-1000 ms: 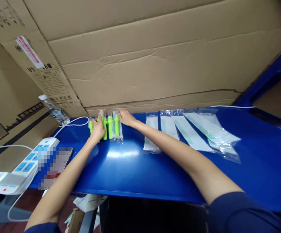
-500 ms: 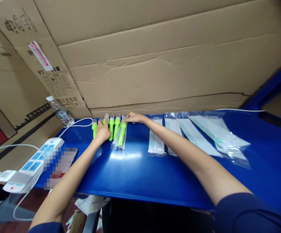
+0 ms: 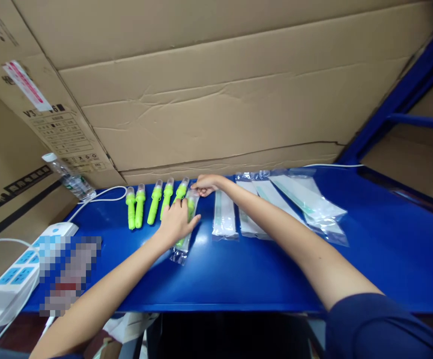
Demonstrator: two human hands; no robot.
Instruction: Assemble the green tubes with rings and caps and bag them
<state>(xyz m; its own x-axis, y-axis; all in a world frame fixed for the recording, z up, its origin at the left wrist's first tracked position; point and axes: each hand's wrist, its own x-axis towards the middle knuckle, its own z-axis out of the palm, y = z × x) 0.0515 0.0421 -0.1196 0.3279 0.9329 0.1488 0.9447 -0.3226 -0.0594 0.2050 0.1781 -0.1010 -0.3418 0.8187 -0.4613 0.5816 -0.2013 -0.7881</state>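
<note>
Left hand (image 3: 177, 222) presses flat on the pouch (image 3: 181, 252); right hand (image 3: 206, 184) pinches its top. Holding it flat seems wise.

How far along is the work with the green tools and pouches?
Done: one green tool already sits inside a clear pouch. In hand: the left hand presses that pouch, the right hand pinches its top end. Left: five bare green tools lie in a row, flat pouches alongside.

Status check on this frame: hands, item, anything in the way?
Left hand flat on bagged green tool. Right hand pinching its top end. Loose green tools close alongside.
</note>
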